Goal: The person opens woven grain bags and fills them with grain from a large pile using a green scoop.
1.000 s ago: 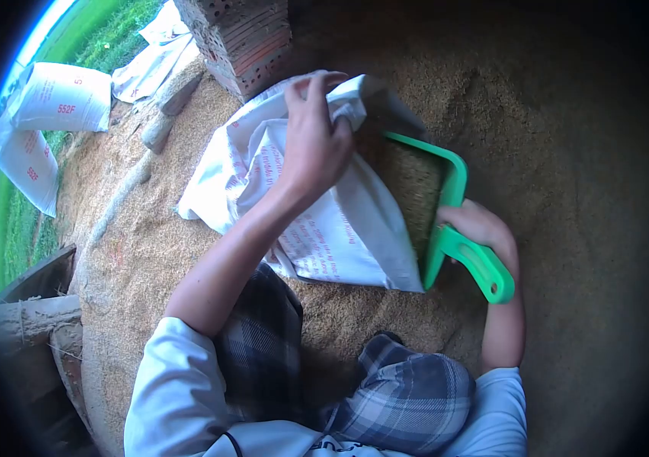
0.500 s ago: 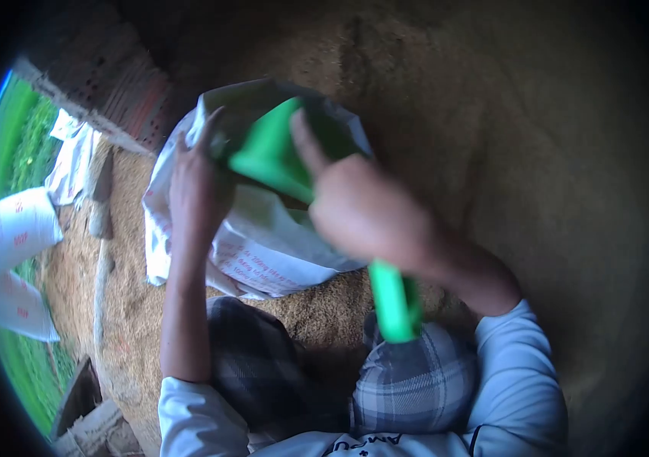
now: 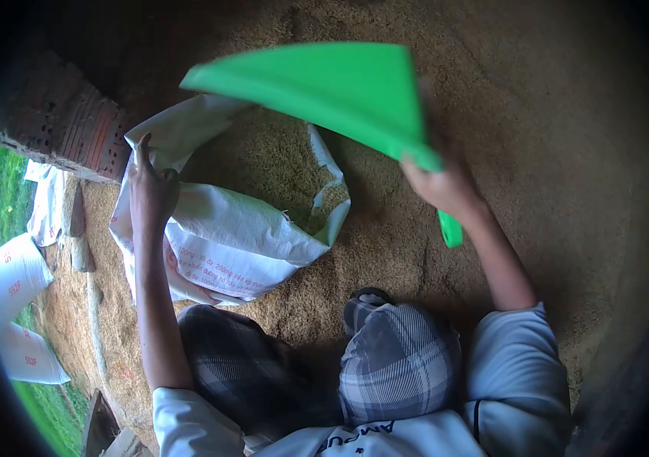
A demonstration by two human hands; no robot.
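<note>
My right hand [image 3: 446, 186] is closed round the handle of a green dustpan [image 3: 339, 84], raised beyond and to the right of the sack. Its pan stretches left over the far rim, and the handle end sticks out below my fist. A white woven sack [image 3: 240, 251] with red print stands in front of my knees, its mouth wide. Inside lies a mass of brownish grain [image 3: 263, 160]. At the sack's left rim, my left hand [image 3: 153, 186] grips the folded edge, one finger pointing up along it.
Loose grain [image 3: 385, 251] covers the floor around the sack. Stacked bricks [image 3: 65, 114] stand at the upper left. White sacks [image 3: 16, 278] lie on the left, beside grass. A pole [image 3: 96, 320] lies along the floor's left side.
The dustpan has moved from inside the sack's mouth up and right, out of it, with my right hand. More grain shows in the sack. My left hand stays at the rim.
</note>
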